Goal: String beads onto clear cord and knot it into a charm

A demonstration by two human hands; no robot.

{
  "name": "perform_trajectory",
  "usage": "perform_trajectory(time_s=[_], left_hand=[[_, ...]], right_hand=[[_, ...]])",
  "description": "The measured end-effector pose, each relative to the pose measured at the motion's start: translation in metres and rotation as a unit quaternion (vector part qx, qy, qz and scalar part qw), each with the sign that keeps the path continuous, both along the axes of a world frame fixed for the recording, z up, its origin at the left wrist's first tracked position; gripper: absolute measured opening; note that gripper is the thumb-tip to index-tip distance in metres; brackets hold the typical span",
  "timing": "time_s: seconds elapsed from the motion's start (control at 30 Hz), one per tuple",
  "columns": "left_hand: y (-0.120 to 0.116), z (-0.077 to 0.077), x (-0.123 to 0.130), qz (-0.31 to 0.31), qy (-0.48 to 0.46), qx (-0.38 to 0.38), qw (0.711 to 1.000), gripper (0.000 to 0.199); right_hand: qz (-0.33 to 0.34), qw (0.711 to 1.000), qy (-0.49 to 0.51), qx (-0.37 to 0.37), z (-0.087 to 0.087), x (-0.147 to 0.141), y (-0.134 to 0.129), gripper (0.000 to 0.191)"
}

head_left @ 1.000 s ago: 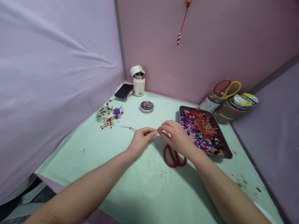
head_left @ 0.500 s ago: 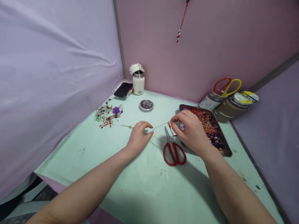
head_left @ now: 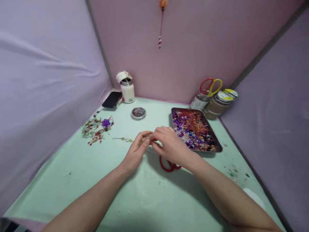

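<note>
Tray: one, dark-walled, holding beads too many to count and a tangle of red and orange thread.
Left hand: one, to the left of the tray; its grip is narrow, index finger and thumb near each other, and whether they press on anything is too small to tell.
Right hand: one, just off the tray's left side; fingertips bent in against the left hand's, so I cannot tell how tightly this grip is drawn in or what it has.
Beaded string: one, left of the tray, stretching toward the left hand; two yellow beads show, with clear ones between.
Scissors: one pair, red-handled, lying on the near left of the tray, partly covered by the right hand.
Round case: one, left of the tray.
Strung pieces: one heap, far left of the tray, uncountable; one purple flower stands out.
Phone: one, far left of the tray.
Bottle: one, lid tipped back, left of and beyond the tray.
Jars: two behind the tray, one open jar bearing two handle loops, red and yellow, and one lidded jar.
Counter: one, pale green, under the tray.
</note>
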State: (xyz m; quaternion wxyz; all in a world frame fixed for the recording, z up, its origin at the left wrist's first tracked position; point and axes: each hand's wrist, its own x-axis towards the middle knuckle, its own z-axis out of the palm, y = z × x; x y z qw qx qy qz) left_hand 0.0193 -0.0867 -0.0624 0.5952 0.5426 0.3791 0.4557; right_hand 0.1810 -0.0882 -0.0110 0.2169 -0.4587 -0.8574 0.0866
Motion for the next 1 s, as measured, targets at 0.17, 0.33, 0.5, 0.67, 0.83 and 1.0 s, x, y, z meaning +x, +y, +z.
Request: perform_trajectory(time_s=[0.17, 0.33, 0.5, 0.67, 0.83, 1.0], left_hand=[[0.005, -0.001, 0.004, 0.010, -0.016, -0.085, 0.996, 0.033], [0.008, -0.002, 0.003, 0.050, 0.079, -0.051, 0.994, 0.026], [0.010, -0.006, 0.001, 0.064, 0.165, 0.017, 0.984, 0.022], [0.009, -0.006, 0.002, 0.073, 0.191, 0.039, 0.978, 0.020], [0.008, -0.009, 0.003, 0.084, 0.199, 0.026, 0.976, 0.023], [0.010, -0.016, 0.001, 0.112, 0.199, 0.028, 0.973, 0.027]], right_hand=[[-0.027, 0.999, -0.020, -0.009, 0.000, -0.001, 0.002, 0.013], [-0.050, 0.998, -0.039, -0.014, -0.003, 0.003, 0.005, 0.015], [-0.047, 0.998, -0.032, -0.029, -0.005, 0.004, 0.007, 0.015], [-0.052, 0.997, -0.034, -0.045, -0.005, 0.005, 0.009, 0.016], [-0.050, 0.996, -0.036, -0.060, -0.003, 0.006, 0.009, 0.013], [-0.080, 0.994, -0.016, -0.067, 0.001, 0.031, 0.024, 0.016]])
